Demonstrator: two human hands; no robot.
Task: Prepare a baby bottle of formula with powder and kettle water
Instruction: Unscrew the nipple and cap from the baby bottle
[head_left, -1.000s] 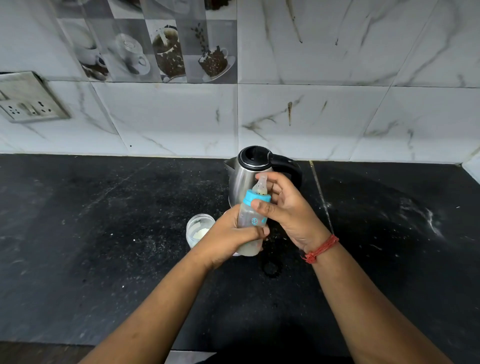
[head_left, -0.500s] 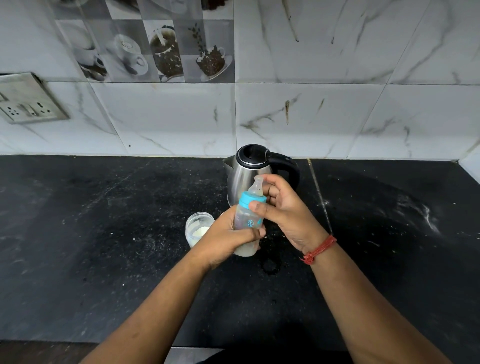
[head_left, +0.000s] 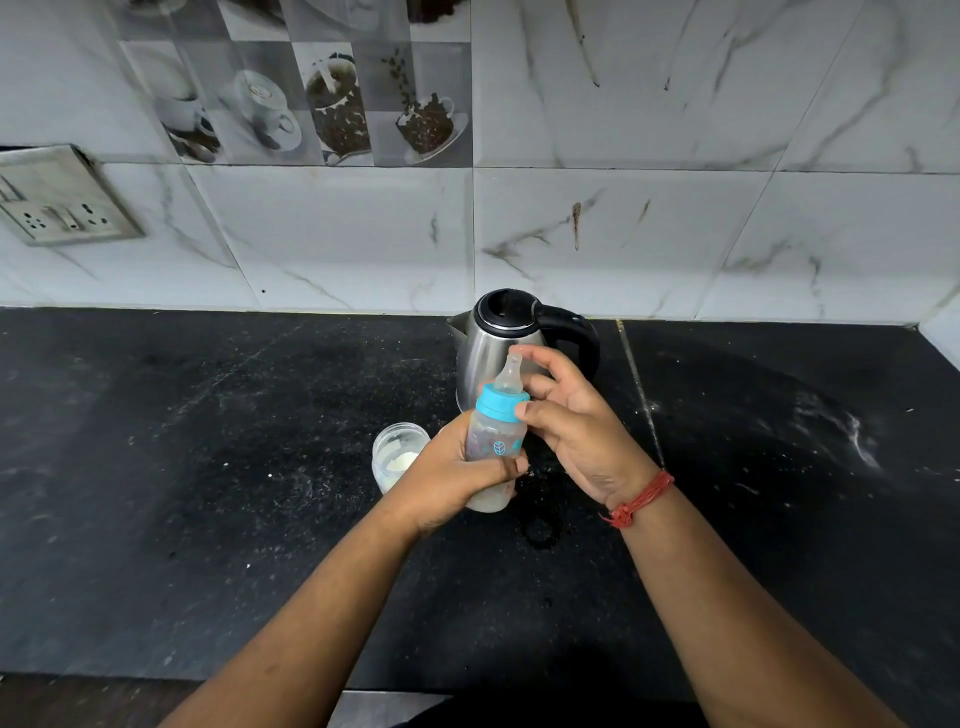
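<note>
Bottle: baby bottle (head_left: 496, 447) at frame centre, held above the black surface (head_left: 208, 493), long axis near upright, tilted slightly right, teat pointing up.
Ring: blue collar (head_left: 501, 402) below the clear teat.
Contents: milky liquid at the base.
Left hand: left hand (head_left: 457, 480) wraps its fingers round the bottle's lower body.
Right hand: right hand (head_left: 576, 426), fingers loosely spread, thumb tip touching the collar.
Kettle: steel kettle (head_left: 511, 348) just behind the bottle, handle to the right.
Jar: powder jar (head_left: 397, 460) left of the bottle, open.
</note>
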